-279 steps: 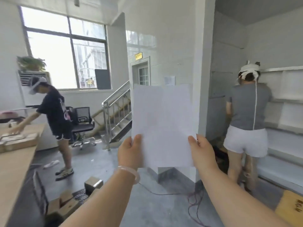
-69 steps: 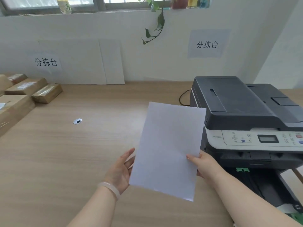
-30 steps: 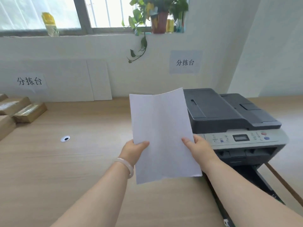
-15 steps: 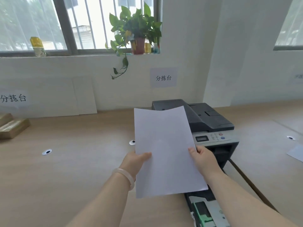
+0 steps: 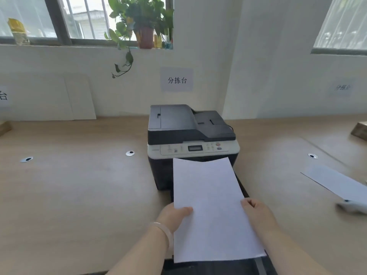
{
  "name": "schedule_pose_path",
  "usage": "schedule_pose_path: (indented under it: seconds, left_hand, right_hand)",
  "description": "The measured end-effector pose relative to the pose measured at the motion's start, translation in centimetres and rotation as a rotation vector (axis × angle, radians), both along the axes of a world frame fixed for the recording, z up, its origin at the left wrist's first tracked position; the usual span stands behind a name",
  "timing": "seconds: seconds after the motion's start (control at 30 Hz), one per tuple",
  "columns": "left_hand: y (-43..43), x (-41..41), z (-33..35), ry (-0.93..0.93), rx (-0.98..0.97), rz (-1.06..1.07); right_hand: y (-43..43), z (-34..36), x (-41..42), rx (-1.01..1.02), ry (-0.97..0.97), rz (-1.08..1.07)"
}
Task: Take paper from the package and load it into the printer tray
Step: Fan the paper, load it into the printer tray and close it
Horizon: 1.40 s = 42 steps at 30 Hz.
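Note:
I hold a white sheet of paper (image 5: 210, 211) by its two long edges, my left hand (image 5: 174, 215) on the left side and my right hand (image 5: 257, 213) on the right. The sheet hangs low and nearly flat, straight in front of the printer (image 5: 190, 135), a dark grey machine with a pale control panel. Its far edge reaches the printer's front. Under the sheet lies the pulled-out black paper tray (image 5: 218, 266), mostly hidden by the paper. No paper package is in view.
The printer stands on a long wooden desk (image 5: 79, 185) against a white wall. A loose white sheet (image 5: 335, 183) and a blurred small object (image 5: 351, 206) lie at the right. A potted plant (image 5: 145, 26) sits on the windowsill. Round cable holes dot the desk.
The view has swung so the printer is now dead ahead. The sheet has come down from upright to nearly flat over the open tray, still held by both hands.

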<state>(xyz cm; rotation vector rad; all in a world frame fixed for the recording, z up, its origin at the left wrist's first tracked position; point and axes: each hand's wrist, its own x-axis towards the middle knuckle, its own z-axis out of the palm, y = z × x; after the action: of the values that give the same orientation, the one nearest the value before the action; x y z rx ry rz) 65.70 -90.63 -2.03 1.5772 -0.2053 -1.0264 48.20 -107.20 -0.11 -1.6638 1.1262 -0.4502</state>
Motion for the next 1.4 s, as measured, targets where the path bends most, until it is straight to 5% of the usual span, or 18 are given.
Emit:
schedule_pose_path:
  seconds: [0.23,0.47,0.77,1.4]
  left_hand:
    - [-1.6,-0.9,-4.6,0.118,0.113,0.013]
    - [-4.4,2.3,-8.5,-0.097,0.262,0.078]
    - [-7.1,5.7,-11.4,-0.102,0.346,0.071]
    - [-11.1,6.3,-13.1,-0.11,0.492,0.195]
  right_hand:
    - [-2.9,-4.9,-0.1,0.086,0.195,0.007]
    - [-5.5,-8.1,3.4,0.153,0.323,-0.001]
    - [-7.5,-10.8,7.4,0.228,0.427,-0.035]
    - [-10.7,-14.3,10.8,0.156,0.439,0.041]
